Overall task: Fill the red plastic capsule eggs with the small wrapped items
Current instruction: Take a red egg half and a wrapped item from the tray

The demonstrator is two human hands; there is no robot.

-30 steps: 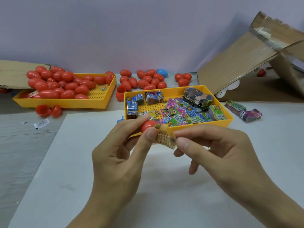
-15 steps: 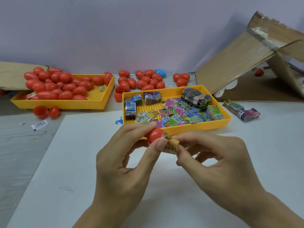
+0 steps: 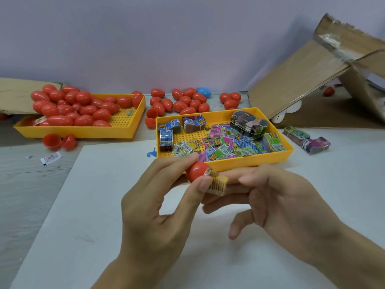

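Pushed yellow wrapped item [image 3: 217, 183] further into red egg half [image 3: 195, 171] w/ right hand [image 3: 277, 203] pinching; left hand [image 3: 154, 207] gripped egg. Nearly stuffed, closing left.

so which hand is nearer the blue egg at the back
Left. The left hand, gripping a red egg half, sits almost straight in front of the blue egg. The right hand, fingers on the yellow wrapped item, is off to the right and slightly farther.
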